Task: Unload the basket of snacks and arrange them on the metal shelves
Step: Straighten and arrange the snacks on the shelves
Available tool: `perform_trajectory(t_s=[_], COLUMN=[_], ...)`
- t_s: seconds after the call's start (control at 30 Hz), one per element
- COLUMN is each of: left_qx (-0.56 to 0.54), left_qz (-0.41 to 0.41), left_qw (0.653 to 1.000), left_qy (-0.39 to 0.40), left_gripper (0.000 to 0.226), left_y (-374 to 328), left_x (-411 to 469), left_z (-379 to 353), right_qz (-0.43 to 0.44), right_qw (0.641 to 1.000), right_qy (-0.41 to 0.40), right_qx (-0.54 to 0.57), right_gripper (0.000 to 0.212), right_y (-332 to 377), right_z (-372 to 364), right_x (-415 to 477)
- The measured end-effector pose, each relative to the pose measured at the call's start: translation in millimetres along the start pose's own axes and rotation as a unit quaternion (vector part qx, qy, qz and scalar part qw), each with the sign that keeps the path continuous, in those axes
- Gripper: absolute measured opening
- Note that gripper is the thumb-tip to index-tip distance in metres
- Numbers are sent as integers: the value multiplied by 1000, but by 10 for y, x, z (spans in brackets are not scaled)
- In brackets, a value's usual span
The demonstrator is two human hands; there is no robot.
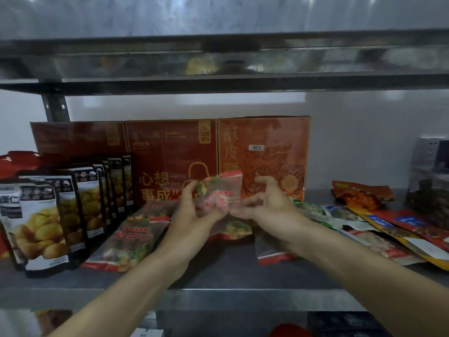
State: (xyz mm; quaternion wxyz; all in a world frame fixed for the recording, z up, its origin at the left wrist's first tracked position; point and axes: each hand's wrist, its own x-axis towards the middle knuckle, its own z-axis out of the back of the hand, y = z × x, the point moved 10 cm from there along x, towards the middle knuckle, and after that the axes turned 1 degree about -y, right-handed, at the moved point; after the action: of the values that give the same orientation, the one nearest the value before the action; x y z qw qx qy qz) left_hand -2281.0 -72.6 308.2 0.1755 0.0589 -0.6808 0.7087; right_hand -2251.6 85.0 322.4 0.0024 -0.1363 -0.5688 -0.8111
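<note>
Head view: two hands hold a snack packet (pixel 220 190) over the metal shelf (pixel 230 271).
Left hand (pixel 194 212) grips its left side, right hand (pixel 267 210) pinches its right edge, just nearer than the red boxes (pixel 170 152).

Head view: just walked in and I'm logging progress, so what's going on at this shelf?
A person holds a clear, red-trimmed snack packet in both hands above the metal shelf; the left hand grips its left side, the right hand pinches its lower right edge. Chestnut pouches stand at left, red boxes behind, more packets lie flat around.
</note>
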Motion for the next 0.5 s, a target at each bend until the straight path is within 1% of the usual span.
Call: perform_trajectory(t_s=[0.03, 0.07, 0.1, 0.13, 0.2, 0.23, 0.27, 0.33, 0.4, 0.5], left_qx=[-38, -70, -95, -113, -150, -168, -176, -157, -147, -147], left_qz=[-3, -6, -7, -1, 19, 26, 29, 15, -5, -35], left_qw=[999, 997, 995, 994, 989, 985, 984, 987, 989, 988], left_qy=[-8, -11, -11, -8, -3, -7, -13, -9, 8, 25], left_gripper=[74, 79, 82, 82, 72, 66, 59, 45, 32, 23], left_y=[-48, -84, -113, -125, -91, -92, -97, -137, -200, -245], left_x=[5, 21, 39, 63, 141, 152, 158, 154, 129, 127], left_z=[-10, -29, -51, -81, -119, -116, -100, -95, -123, -137], right_qz=[-12, -23, -31, -30, -6, 7, 18, 35, 43, 47], right_qw=[999, 997, 994, 992, 993, 994, 995, 995, 992, 985], right_qy=[-9, -10, -4, 3, 16, 21, 23, 29, 45, 79], right_qx=[38, 76, 107, 125, 119, 108, 94, 84, 109, 149], right_gripper=[89, 85, 76, 62, 36, 30, 29, 30, 30, 33], right_y=[-1, 11, 30, 72, 175, 207, 226, 231, 215, 201], right_z=[1, -18, -49, -68, -70, -68, -65, -80, -121, -160], right_x=[28, 49, 69, 81, 86, 92, 100, 112, 100, 77])
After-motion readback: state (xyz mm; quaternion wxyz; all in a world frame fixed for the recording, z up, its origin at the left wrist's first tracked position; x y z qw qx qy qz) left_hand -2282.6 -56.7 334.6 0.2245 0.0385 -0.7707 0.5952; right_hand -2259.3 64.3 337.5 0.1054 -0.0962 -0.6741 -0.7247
